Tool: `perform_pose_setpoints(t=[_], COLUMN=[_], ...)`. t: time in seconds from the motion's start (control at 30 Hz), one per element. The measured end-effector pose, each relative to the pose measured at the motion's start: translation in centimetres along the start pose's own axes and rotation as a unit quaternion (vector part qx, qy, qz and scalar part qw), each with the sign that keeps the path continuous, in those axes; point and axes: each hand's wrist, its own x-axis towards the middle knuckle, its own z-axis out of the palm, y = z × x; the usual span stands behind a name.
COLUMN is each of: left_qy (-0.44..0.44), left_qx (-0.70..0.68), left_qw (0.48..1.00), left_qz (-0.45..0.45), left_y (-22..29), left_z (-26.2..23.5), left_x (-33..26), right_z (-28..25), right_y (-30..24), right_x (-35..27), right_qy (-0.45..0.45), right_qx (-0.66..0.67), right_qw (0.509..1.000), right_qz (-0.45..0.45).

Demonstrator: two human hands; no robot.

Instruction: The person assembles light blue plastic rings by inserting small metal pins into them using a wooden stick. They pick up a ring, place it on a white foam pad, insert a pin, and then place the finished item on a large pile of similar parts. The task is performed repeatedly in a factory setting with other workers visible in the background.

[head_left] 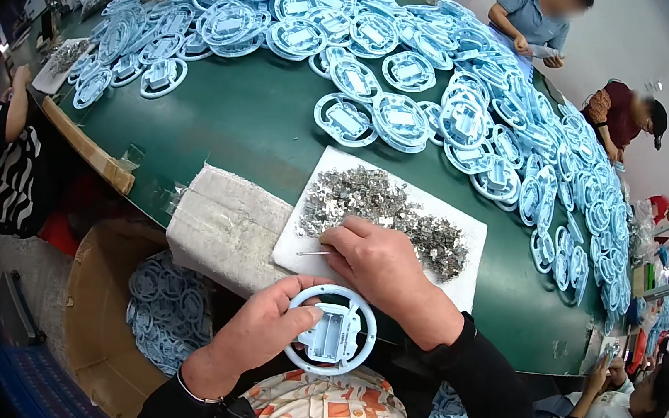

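Note:
My left hand grips a light blue round plastic housing close to my lap. The thumb lies on its left side, and its rectangular battery compartment faces up. My right hand is closed around a thin silvery rod-like tool, whose end pokes out left of the fingers; its exact kind is unclear. That hand rests at the near side of a heap of small metal pieces, probably clips. Beneath the heap lies a white board. Whether the fingertips also pinch a metal piece is hidden.
A large pile of blue housings spreads across the green table. A taped, whitish block adjoins the board. Below left stands a cardboard box holding more housings. Several people work around the table, one in stripes at left.

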Motion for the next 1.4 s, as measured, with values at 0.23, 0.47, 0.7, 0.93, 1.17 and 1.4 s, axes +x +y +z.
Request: perform_pose_setpoints(t=[0.23,0.47,0.7,0.93,1.17,1.4], left_qy=[0.042,0.083,0.091,0.097,0.104,0.112], left_qx=[0.081,0.367,0.385,0.372,0.381,0.383], left_qw=[0.991,0.899,0.894,0.902,0.899,0.894], left_qz=[0.098,0.225,0.210,0.194,0.190,0.205], left_y=[-0.4,0.6,0.0,-0.1,-0.2,-0.3], left_z=[0.5,1.7,2.2,2.0,2.1,2.1], left_x=[0.7,4.7,6.0,6.4,6.5,6.5], right_z=[-2.0,-3.7,-1.8,-1.4,-0.3,-3.2], right_y=[0.2,-0.8,-0.1,0.0,-0.9,-2.3], right_x=[-2.1,-6.6,-6.6,-6.4,-7.3,-8.6], right_qy=[0.095,0.101,0.138,0.140,0.143,0.011], right_qx=[0.267,0.322,0.241,0.208,0.060,-0.006], right_qw=[0.947,0.926,0.949,0.959,0.986,0.997], right_qz=[0.151,0.168,0.146,0.133,0.064,0.077])
